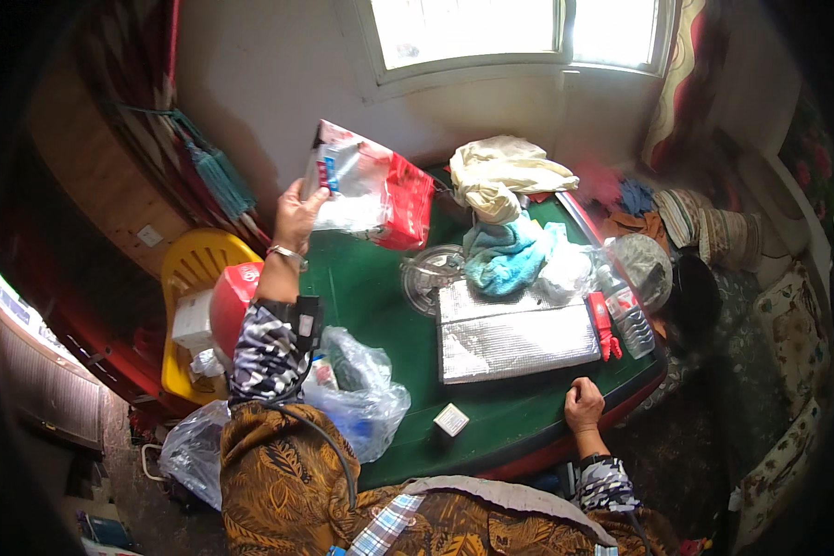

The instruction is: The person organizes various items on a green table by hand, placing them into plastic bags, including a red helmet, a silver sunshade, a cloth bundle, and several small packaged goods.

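My left hand [296, 219] grips the left edge of a flat plastic package [366, 190], part red and part clear or silvery. The package is raised over the far left of the green table [380, 287], tilted. My right hand [584, 405] rests at the table's near right edge with its fingers curled in, and nothing shows in it. Just beyond it lies a silvery foil sheet [519, 338], folded flat. A small white box [451, 420] sits to its left. Under my left forearm is a clear plastic bag [366, 398] with things in it.
Turquoise cloth [510, 255] and cream cloth [505, 171] are heaped at the back. A round glass dish [433, 278] is beside them. A red-handled tool [604, 324] and a clear plastic bottle [630, 320] lie on the right. A yellow chair [204, 255] stands left.
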